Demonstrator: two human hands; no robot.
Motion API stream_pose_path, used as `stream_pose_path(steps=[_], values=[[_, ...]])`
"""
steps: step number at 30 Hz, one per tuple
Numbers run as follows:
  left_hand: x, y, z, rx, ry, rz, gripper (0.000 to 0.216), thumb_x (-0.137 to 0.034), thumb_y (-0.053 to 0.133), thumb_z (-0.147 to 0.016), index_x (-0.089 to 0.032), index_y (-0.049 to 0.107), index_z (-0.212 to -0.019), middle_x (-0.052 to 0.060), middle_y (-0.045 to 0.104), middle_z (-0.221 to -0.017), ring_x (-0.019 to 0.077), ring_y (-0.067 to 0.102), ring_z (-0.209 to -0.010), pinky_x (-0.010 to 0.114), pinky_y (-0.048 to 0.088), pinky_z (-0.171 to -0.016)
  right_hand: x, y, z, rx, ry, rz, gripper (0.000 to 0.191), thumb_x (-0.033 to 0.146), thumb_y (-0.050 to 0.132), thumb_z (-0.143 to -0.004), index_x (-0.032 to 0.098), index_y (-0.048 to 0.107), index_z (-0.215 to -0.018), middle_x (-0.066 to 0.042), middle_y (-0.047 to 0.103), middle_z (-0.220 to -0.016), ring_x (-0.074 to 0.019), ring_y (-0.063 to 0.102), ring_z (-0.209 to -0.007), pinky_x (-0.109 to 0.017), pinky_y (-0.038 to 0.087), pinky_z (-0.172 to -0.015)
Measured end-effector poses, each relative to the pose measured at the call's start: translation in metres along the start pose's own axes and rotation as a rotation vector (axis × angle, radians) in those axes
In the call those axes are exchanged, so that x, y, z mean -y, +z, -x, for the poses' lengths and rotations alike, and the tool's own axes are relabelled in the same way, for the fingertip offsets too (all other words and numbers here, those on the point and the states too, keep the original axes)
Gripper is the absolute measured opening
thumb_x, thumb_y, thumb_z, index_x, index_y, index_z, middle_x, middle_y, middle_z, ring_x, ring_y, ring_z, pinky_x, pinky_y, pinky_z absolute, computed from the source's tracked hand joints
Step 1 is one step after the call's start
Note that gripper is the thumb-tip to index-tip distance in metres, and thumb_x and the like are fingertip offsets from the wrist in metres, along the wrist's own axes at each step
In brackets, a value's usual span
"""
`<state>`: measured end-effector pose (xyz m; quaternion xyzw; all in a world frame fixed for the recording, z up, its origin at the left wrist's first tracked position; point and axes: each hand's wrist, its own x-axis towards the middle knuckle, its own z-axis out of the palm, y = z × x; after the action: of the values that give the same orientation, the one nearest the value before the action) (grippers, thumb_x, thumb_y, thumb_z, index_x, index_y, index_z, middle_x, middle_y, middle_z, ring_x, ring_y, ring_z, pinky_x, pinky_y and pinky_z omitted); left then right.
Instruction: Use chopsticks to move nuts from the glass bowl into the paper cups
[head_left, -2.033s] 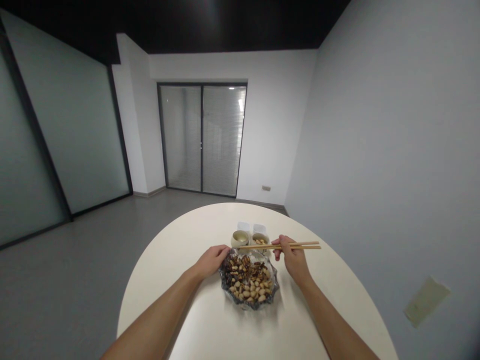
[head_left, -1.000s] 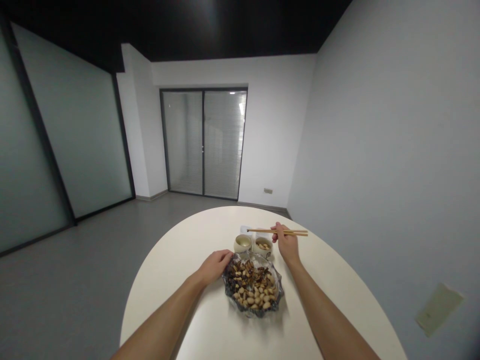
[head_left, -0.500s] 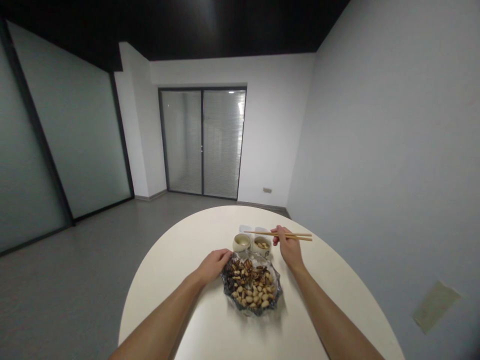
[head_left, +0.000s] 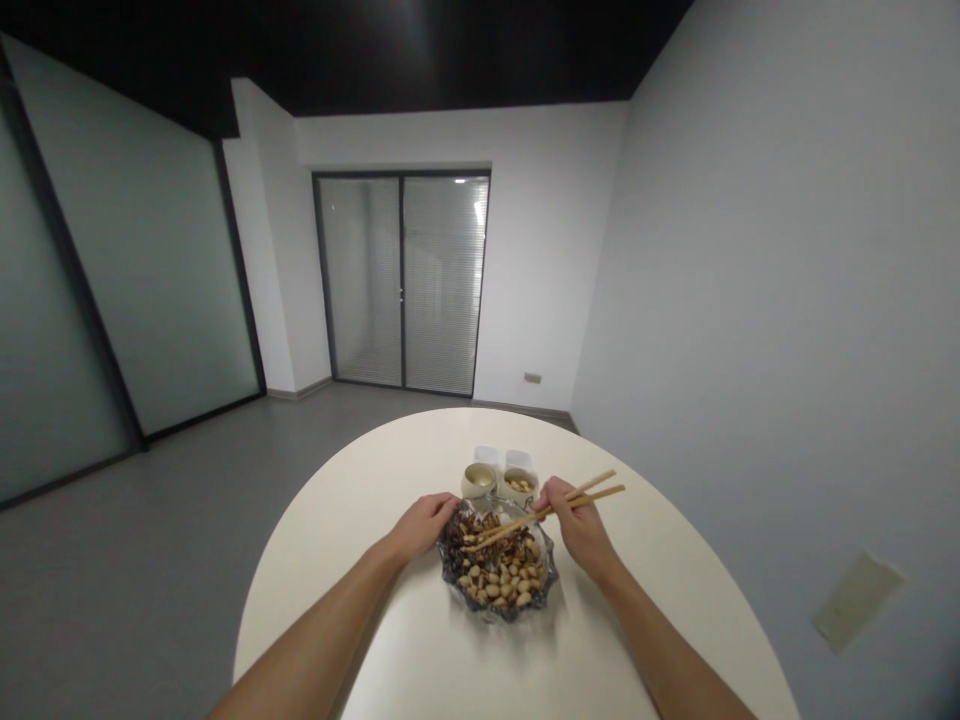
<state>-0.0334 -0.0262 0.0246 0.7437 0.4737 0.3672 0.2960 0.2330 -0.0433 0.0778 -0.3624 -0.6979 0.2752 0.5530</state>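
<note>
A scalloped glass bowl point(head_left: 551, 580) stands on the table, filled with pale pistachios point(head_left: 499, 582) at the front and dark brown striped nuts point(head_left: 484, 524) behind. My left hand point(head_left: 427, 525) holds the bowl's left rim, fingers close together. In my right hand point(head_left: 574, 515) is a pair of wooden chopsticks point(head_left: 517, 522); their tips reach down among the nuts at the bowl's left side. Whether a nut is between the tips, I cannot tell. Just behind the bowl sit two small cups: the left cup point(head_left: 478, 480) shows no nuts, the right cup point(head_left: 520, 484) contains pale nuts.
Two clear plastic containers point(head_left: 517, 459) lie behind the cups. Everything stands on a round white table point(head_left: 337, 540). A grey-white wall point(head_left: 750, 300) rises to the right, and a glass door point(head_left: 401, 285) is at the far side.
My right hand has come down and toward me, swinging the chopstick tips from above the cups into the bowl. My left hand stays at the rim.
</note>
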Motion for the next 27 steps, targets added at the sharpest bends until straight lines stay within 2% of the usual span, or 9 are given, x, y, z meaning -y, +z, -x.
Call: stream_pose_path(steps=[4, 10, 17, 27], values=[[0.0, 0.002, -0.001, -0.01, 0.0, -0.015, 0.052, -0.054, 0.035, -0.095, -0.018, 0.073, -0.093, 0.006, 0.074, -0.094, 0.0227, 0.062, -0.087, 0.031, 0.046, -0.082, -0.002, 0.004, 0.003, 0.065, 0.0, -0.046, 0.049, 0.059, 0.051, -0.091, 0.02, 0.068, -0.067, -0.003, 0.06, -0.062, -0.0183, 0.06, -0.062, -0.03, 0.049, -0.062], [-0.002, 0.001, -0.001, -0.009, 0.008, -0.019, 0.054, -0.054, 0.034, -0.095, -0.017, 0.072, -0.092, 0.006, 0.074, -0.093, 0.0226, 0.063, -0.088, 0.03, 0.046, -0.082, -0.004, 0.008, 0.006, 0.088, -0.007, -0.102, 0.041, 0.053, 0.057, -0.09, 0.02, 0.069, -0.068, -0.004, 0.062, -0.068, -0.0193, 0.06, -0.069, -0.03, 0.048, -0.066], [-0.001, 0.001, -0.001, -0.006, 0.0, -0.006, 0.054, -0.055, 0.034, -0.095, -0.017, 0.073, -0.094, 0.006, 0.074, -0.094, 0.0222, 0.062, -0.085, 0.03, 0.047, -0.081, -0.006, 0.009, 0.007, 0.105, -0.036, -0.046, 0.038, 0.051, 0.06, -0.088, 0.021, 0.069, -0.067, -0.004, 0.064, -0.07, -0.0192, 0.059, -0.069, -0.03, 0.047, -0.067], [0.001, 0.002, -0.002, -0.003, -0.019, 0.021, 0.054, -0.057, 0.036, -0.093, -0.017, 0.073, -0.095, 0.006, 0.075, -0.095, 0.0228, 0.063, -0.088, 0.03, 0.047, -0.082, -0.006, 0.012, 0.01, 0.124, 0.011, 0.007, 0.029, 0.046, 0.067, -0.083, 0.021, 0.07, -0.069, -0.003, 0.065, -0.07, -0.0195, 0.058, -0.069, -0.031, 0.047, -0.068]])
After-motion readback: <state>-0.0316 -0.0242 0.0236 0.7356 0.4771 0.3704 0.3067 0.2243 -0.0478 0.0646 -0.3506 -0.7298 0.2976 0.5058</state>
